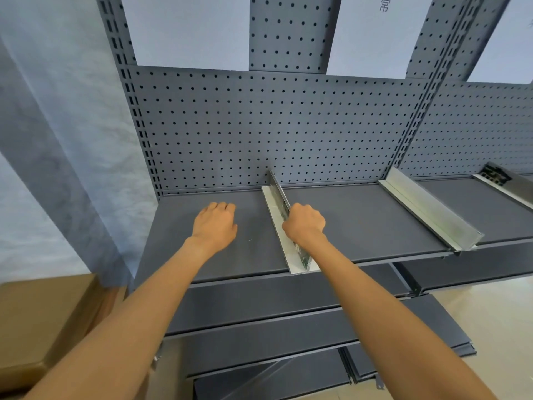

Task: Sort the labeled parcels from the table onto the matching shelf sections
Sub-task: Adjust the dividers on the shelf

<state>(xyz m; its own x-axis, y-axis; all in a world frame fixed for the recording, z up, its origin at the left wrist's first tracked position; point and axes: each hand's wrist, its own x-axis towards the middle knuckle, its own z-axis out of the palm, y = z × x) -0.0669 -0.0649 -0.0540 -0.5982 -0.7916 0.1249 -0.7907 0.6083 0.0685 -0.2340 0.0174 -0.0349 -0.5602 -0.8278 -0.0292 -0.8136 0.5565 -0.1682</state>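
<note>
Head view looks down on a dark grey shelf [360, 220] backed by a pegboard panel [259, 125]. Both bare arms reach out over it. The right hand [304, 223] is curled round the upright edge of a shiny metal divider [278, 187] that stands on the shelf board, splitting it into two sections. The left hand [215, 226] hovers over or rests on the left section with its fingers curled under, holding nothing that I can see. A second metal divider [429, 209] sits further right. White label sheets [187, 30] hang on the panel above. No parcel lies on the shelf; a brown cardboard box [43, 321] stands low at the left.
</note>
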